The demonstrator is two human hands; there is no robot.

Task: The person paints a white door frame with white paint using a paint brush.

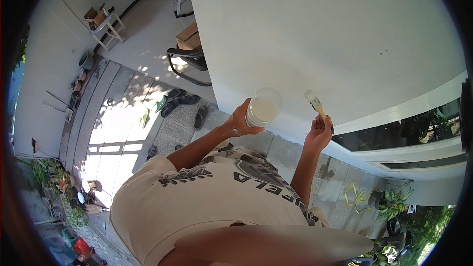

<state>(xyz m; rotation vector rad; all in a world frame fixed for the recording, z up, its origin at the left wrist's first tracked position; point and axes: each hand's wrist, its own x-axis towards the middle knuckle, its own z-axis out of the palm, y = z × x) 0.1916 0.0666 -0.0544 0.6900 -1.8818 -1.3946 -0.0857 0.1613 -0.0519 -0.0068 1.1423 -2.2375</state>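
Observation:
My left hand (240, 120) is wrapped round a clear plastic cup (270, 96) with off-white paint (264, 110) in it. Off to the right, my right hand (319, 134) grips a paintbrush (319, 108) by its yellowish handle. The brush points up and to the left, its pale bristles close to the white wall (315, 34); whether they touch it I cannot tell. Cup and brush are apart, both in front of this wall. A few small dark spots show on the wall's upper right.
A black-framed chair (189, 76) stands past the wall's left edge. Dark shoes (175, 102) and green sandals (144, 118) lie on the tiled floor. A long window (399, 125) runs along the right. Potted plants (392, 202) and a yellow hose-like loop (355, 198) are at lower right.

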